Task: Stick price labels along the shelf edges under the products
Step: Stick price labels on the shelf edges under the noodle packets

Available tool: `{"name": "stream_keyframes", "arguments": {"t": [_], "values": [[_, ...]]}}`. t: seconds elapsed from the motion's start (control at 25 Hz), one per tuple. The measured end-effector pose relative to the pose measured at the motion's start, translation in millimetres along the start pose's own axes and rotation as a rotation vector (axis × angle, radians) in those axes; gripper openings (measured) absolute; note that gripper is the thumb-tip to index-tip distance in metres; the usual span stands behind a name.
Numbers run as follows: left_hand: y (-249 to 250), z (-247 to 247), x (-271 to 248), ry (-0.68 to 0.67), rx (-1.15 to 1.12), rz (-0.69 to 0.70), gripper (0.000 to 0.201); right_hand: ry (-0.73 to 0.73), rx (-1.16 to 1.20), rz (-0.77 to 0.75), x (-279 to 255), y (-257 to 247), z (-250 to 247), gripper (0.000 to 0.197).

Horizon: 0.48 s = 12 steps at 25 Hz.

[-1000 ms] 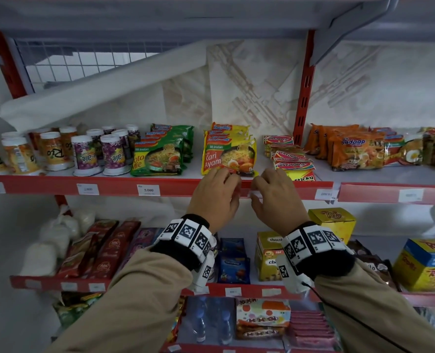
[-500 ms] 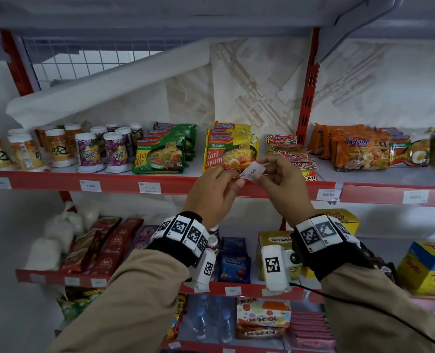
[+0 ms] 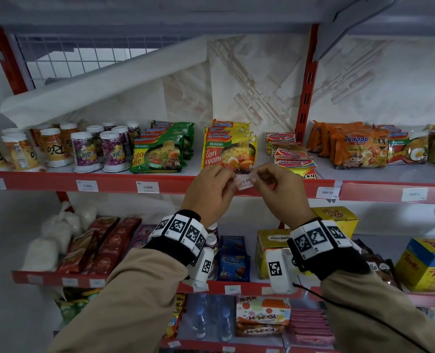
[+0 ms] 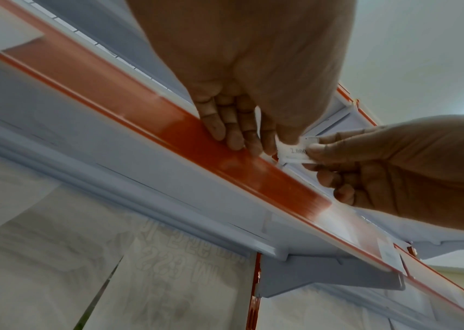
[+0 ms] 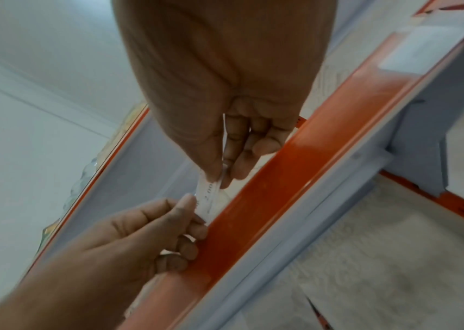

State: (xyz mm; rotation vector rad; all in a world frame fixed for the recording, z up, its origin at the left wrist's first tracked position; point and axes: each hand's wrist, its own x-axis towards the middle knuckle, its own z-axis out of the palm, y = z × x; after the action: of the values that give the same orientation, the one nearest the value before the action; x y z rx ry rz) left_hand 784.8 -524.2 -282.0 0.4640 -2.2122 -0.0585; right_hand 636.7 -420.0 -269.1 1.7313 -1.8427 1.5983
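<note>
A small white price label [image 3: 245, 181] printed 2.000 is stretched between both hands in front of the red shelf edge [image 3: 114, 183], just below the yellow Kari Ayam noodle packs [image 3: 229, 151]. My left hand [image 3: 233, 180] pinches its left end and my right hand [image 3: 255, 178] pinches its right end. In the left wrist view the label [image 4: 293, 150] is beside the red strip [image 4: 253, 172], where my left hand's fingertips [image 4: 233, 143] touch. The right wrist view shows the label [image 5: 208, 198] edge-on, close to the strip [image 5: 281, 189]; whether it touches is unclear.
Labels reading 2.000 [image 3: 87, 186], 5.000 [image 3: 147, 187] and 10.000 [image 3: 327, 192] sit along the same edge. Cups [image 3: 83, 151], green noodle packs [image 3: 160, 156], wafer packs [image 3: 292, 159] and orange noodle packs [image 3: 356, 151] fill this shelf. Lower shelves hold boxes and sachets.
Half a second ago both hands held the label raised in front of the yellow noodle pack. They have since lowered it to the red shelf edge.
</note>
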Motion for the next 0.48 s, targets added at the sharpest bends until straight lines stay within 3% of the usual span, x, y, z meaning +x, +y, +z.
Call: {"name": "stream_keyframes", "arguments": {"t": [0.08, 0.2, 0.48], "values": [[1.8, 0.1, -1.2, 0.019, -0.064, -0.047, 0.033, -0.006, 0.16, 0.11, 1.9, 1.9, 0.3, 0.009], [2.6, -0.4, -1.6, 0.037, -0.127, -0.079, 0.026, -0.015, 0.371, 0.238, -1.3, 0.8, 6.0, 0.012], [3.4, -6.1, -1.7, 0.002, -0.146, -0.069, 0.021, -0.031, 0.076, 0.037, 2.9, -4.9, 2.4, 0.009]]}}
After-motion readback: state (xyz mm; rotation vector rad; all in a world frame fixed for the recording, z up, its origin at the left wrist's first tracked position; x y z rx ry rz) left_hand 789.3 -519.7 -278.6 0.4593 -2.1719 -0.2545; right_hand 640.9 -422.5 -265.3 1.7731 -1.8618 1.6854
